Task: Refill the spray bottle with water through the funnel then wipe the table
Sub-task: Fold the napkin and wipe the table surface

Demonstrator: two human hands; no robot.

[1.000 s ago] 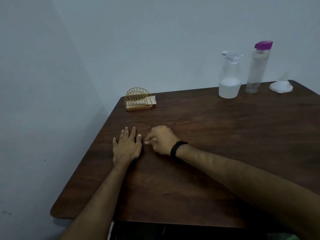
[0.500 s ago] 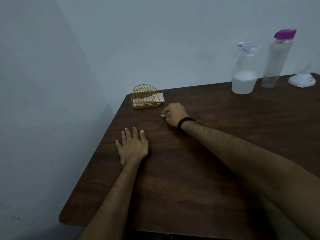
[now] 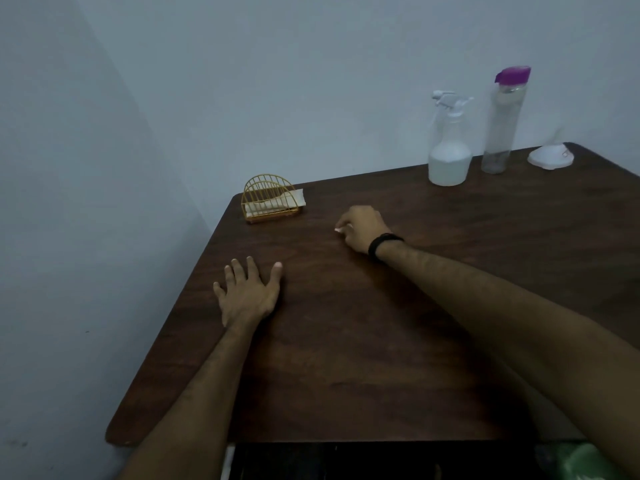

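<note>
My right hand is closed on a small white tissue pressed to the dark wooden table, a little right of the napkin holder. Only a sliver of the tissue shows at the fingertips. My left hand lies flat on the table near its left edge, fingers spread, holding nothing. At the back right stands the clear spray bottle with a white trigger head, partly filled. Beside it is a tall clear water bottle with a purple cap. A white funnel rests upside down at the far right.
A yellow wire napkin holder with white napkins sits at the table's back left corner. Pale walls close in behind and to the left. The table's near edge runs just above a dark gap at the bottom.
My right hand has slid the tissue away from beside my left hand towards the back of the table, near the napkin holder. The left hand stays flat in place.
</note>
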